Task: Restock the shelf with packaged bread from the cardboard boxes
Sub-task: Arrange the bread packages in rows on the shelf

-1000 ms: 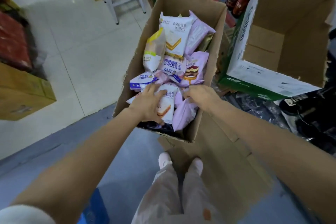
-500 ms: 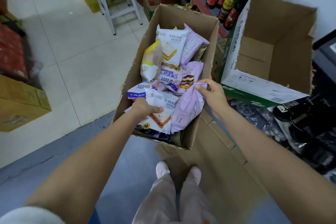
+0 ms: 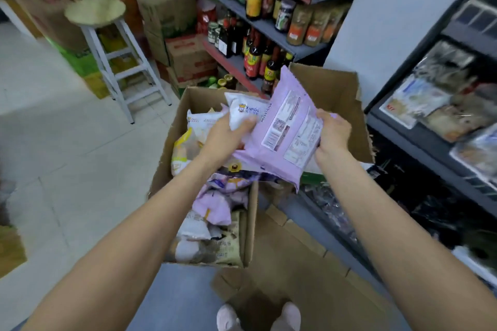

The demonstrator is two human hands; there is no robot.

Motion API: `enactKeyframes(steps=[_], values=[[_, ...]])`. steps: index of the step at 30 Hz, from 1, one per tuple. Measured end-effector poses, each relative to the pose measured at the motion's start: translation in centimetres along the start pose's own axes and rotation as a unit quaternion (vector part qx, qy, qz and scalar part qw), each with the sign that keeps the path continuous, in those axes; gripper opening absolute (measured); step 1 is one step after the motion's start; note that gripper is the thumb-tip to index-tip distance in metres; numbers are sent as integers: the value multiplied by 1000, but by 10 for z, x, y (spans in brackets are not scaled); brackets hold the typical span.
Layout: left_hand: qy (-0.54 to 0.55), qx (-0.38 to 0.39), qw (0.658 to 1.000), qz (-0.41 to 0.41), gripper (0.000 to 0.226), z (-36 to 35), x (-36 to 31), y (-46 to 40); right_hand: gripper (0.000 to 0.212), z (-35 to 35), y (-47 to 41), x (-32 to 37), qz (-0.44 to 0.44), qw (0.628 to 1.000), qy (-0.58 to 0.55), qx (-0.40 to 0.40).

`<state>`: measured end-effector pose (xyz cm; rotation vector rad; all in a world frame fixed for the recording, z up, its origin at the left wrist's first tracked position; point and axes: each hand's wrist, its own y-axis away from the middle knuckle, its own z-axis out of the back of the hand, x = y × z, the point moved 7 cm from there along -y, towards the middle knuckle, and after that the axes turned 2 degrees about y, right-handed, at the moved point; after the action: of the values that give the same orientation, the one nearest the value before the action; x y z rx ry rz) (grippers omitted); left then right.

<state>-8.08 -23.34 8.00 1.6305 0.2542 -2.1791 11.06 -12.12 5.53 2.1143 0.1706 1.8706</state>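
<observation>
An open cardboard box (image 3: 166, 169) stands on the floor in front of me, holding several white, yellow and purple bread packs (image 3: 215, 204). My left hand (image 3: 226, 137) grips a white bread pack (image 3: 242, 113) raised above the box. My right hand (image 3: 332, 129) holds a purple bread pack (image 3: 285, 134) by its right edge, label side up, overlapping the white one. A dark shelf (image 3: 430, 142) with wrapped packages runs along the right.
A second open cardboard box (image 3: 341, 94) stands behind the purple pack. Bottles fill grey shelves (image 3: 266, 27) at the back. A white stool (image 3: 107, 43) stands on the tiled floor to the left. Flattened cardboard (image 3: 290, 271) lies under my feet.
Both hands have lifted out of the box, the left with a white pack and the right with the purple pack. The view has tilted up toward the shelves.
</observation>
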Motion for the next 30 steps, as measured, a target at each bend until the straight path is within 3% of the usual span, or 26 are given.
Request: enactKeyframes(steps=[3,5,6,8,10,13,16,18,20,23,27,30], values=[[95,83,992,-19,20,-47,-60,-11,40,44,-11,63,62,993,12,-102],[66,200,976,-55,24,-91,-104,-12,38,75,-17,100,90,985,37,-140],[38,234,969,-65,41,-112,-124,-11,36,90,-21,114,102,981,52,-156],[-3,259,963,-79,69,-150,-158,-11,25,123,-30,138,104,974,72,-188],[-18,225,969,-98,71,-184,-188,-16,22,158,-35,160,108,971,31,-212],[-12,140,986,-95,80,-231,-237,-15,67,201,-36,205,131,967,91,-197],[-67,57,986,-143,78,-280,-294,1,106,231,-37,255,161,963,201,-85],[-90,86,969,-212,84,-320,-335,12,132,265,-46,286,169,960,219,-51],[-86,179,941,-273,95,-363,-369,22,142,307,-60,308,169,963,208,-32],[-11,254,921,-295,80,-410,-401,30,123,372,-77,332,148,986,78,-25],[-2,235,934,-268,47,-462,-428,20,45,422,-87,345,105,991,-81,23],[-36,217,942,-256,27,-489,-440,3,38,444,-99,348,99,979,-164,68]])
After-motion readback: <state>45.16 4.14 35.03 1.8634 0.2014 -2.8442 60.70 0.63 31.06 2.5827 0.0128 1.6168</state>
